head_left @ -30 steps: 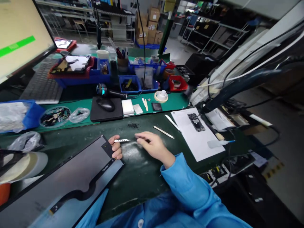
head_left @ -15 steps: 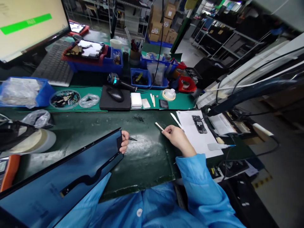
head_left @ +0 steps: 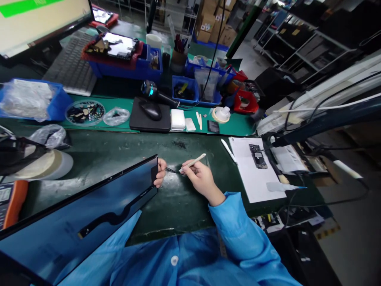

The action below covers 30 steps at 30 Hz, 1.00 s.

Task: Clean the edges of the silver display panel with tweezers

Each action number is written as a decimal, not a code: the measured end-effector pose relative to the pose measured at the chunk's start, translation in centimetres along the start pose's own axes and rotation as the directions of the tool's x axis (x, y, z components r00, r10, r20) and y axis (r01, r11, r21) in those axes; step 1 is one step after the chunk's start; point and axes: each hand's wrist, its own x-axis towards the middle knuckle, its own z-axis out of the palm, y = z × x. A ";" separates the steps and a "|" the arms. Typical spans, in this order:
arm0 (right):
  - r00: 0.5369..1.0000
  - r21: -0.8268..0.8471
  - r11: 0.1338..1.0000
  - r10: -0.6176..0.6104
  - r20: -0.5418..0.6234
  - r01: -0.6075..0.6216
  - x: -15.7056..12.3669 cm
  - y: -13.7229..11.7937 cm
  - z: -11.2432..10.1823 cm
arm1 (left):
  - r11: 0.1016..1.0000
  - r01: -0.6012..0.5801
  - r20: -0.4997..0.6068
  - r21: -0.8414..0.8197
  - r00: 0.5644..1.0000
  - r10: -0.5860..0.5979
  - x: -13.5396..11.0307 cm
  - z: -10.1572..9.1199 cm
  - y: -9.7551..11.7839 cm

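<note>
A large dark display panel [head_left: 104,198] with a black flex cable [head_left: 110,222] on its face stands tilted at the left. Its right end is gripped by my left hand [head_left: 160,173], whose palm is hidden behind the panel. Thin dark tweezers [head_left: 170,170] stick out from that hand to the right. Between the fingers of my right hand [head_left: 201,180] is a slim pale stick [head_left: 198,159]. The stick's lower end is close to the tweezer tips; whether they touch I cannot tell. Small black scraps [head_left: 179,144] lie on the green mat beyond.
On the right, a phone circuit board [head_left: 257,156] and a glue-like tube [head_left: 281,186] lie on white paper [head_left: 248,186], with a white pen [head_left: 228,151] alongside. A mouse [head_left: 151,110], a scanner [head_left: 157,93] and blue bins [head_left: 184,89] line the back. A tape roll [head_left: 64,165] sits left.
My right hand has moved left toward my left hand, and the stick in it now points up to the right. The view has shifted slightly. My left hand still grips the panel.
</note>
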 end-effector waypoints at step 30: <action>0.995 -0.170 0.980 -0.098 0.020 0.100 -0.5 -0.3 0.2 | 0.989 -0.105 -0.179 -0.103 0.980 0.085 -0.6 1.9 -1.1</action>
